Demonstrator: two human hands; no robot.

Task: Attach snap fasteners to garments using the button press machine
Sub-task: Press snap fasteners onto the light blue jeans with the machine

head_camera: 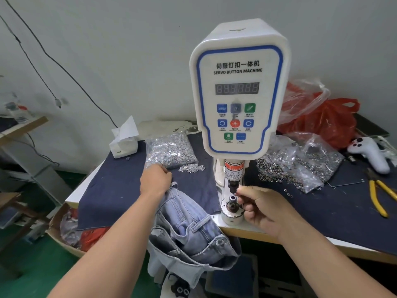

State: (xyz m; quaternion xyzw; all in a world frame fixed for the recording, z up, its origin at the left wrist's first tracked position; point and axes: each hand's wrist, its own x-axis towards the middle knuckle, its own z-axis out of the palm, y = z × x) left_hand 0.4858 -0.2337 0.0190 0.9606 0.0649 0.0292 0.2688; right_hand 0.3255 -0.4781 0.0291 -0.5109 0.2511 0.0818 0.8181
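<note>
The white servo button machine (236, 93) stands at the table's front edge, its upper punch (233, 186) just above the spring-loaded lower die (232, 203). My right hand (264, 208) pinches a small fastener part at the punch tip, beside the die. My left hand (155, 179) reaches left with curled fingers to loose silver snap pieces (192, 168) spilled beside a clear bag of them (170, 150); what it holds is hidden. Light-blue denim jeans (189, 229) hang over the table edge under my left forearm.
A second bag of ring-shaped fasteners (300, 164) lies right of the machine, with red plastic bags (322, 119) behind. Yellow-handled pliers (380, 196), a white handheld tool (369, 151) and a tissue box (124, 143) lie on the dark cloth-covered table (120, 186).
</note>
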